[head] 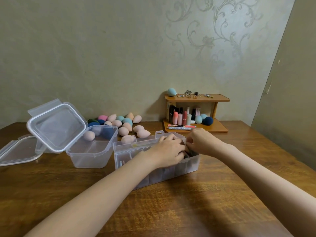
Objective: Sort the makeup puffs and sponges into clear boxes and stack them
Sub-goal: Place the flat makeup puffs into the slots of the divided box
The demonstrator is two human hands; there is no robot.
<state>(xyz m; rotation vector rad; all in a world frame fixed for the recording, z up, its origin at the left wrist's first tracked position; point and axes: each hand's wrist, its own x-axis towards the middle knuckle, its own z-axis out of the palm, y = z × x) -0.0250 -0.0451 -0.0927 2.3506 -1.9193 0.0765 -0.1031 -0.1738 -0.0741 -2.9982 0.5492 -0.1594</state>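
Both hands, left hand [168, 149] and right hand [199, 142], curl their fingers into the divided clear box [153, 170], tucking something dark; loose sponges [126, 125] wait beyond the fingers, by the open lidded box [92, 151].

Bare table [196, 202] across the lower frame; open box [92, 151] and sponge pile [123, 124] crowd the centre-left

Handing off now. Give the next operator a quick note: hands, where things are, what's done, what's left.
Left hand and right hand: both in the right end of the divided box, fingers curled on something dark; which hand grips is unclear.
Open box: no sponges visible inside.
Sponges loose behind it; spare lid far left.
Done: some pieces in the divided box.
Left: sort sponges, close, stack.
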